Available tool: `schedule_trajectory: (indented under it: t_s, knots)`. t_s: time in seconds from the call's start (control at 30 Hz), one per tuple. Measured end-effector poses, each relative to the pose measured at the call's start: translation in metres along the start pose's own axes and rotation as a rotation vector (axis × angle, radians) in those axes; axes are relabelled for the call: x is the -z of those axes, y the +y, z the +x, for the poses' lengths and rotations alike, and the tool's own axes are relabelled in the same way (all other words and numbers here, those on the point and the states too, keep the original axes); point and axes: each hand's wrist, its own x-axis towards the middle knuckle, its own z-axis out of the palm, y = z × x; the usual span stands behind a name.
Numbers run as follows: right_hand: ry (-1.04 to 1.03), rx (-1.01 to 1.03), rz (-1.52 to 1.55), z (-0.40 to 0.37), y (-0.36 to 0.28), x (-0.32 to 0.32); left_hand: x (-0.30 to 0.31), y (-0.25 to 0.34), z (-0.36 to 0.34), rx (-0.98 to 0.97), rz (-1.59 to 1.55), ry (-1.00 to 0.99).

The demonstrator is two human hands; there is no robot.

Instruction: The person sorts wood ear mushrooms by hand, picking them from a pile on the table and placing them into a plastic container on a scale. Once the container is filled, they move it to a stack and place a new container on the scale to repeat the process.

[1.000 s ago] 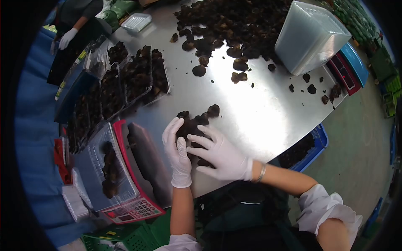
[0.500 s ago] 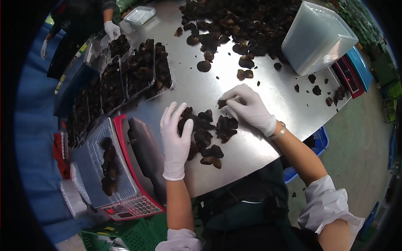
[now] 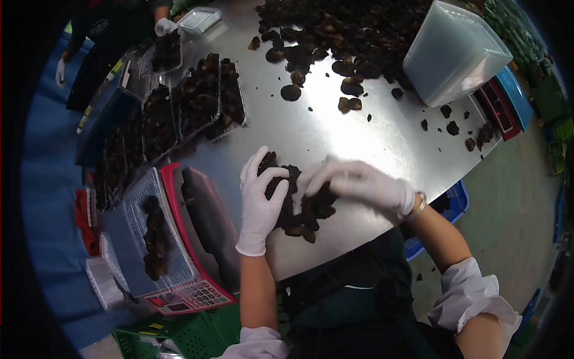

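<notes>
A small heap of dark, wavy wood ear mushrooms [image 3: 302,226] lies on the steel table near its front edge. Gloved in white, my left hand [image 3: 261,203] curls around the heap's left side, its fingers and thumb closed on some mushrooms. From the right, my right hand [image 3: 365,185], also gloved, reaches over the same heap; motion smears its fingers, so their grip cannot be made out. Beside my left hand is a red scale [image 3: 209,287] bearing a clear plastic tray [image 3: 134,227] with a few mushrooms in it.
Filled clear trays [image 3: 200,102] stand at the left. A big mushroom pile [image 3: 353,36] covers the table's far side. A stack of clear containers [image 3: 445,60] sits at right on another scale [image 3: 499,107]. A co-worker's gloved hand [image 3: 165,27] touches a filled tray at upper left.
My right hand has swept left and down onto the heap. My left hand's fingers have curled in, and the mushrooms sit closer together. The co-worker's tray has shifted upward.
</notes>
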Motion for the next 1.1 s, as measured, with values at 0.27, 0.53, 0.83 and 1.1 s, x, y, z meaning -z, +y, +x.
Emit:
schedule_trajectory:
  t_s: [0.27, 0.53, 0.83, 1.1]
  knots:
    - [-0.003, -0.078, -0.833, 0.03, 0.026, -0.001, -0.003, -0.005, -0.001, -0.028, -0.003, 0.024]
    - [0.818, -0.719, -1.602, -0.067, 0.008, 0.092, 0.029, 0.02, 0.012, 0.036, -0.266, 0.042]
    - [1.107, -0.202, -1.438, 0.101, 0.012, 0.194, -0.098, 0.065, 0.144, -0.279, 0.181, -0.169]
    - [0.66, -0.013, -1.044, 0.051, -0.007, 0.191, -0.057, 0.057, 0.136, -0.128, 0.059, -0.482]
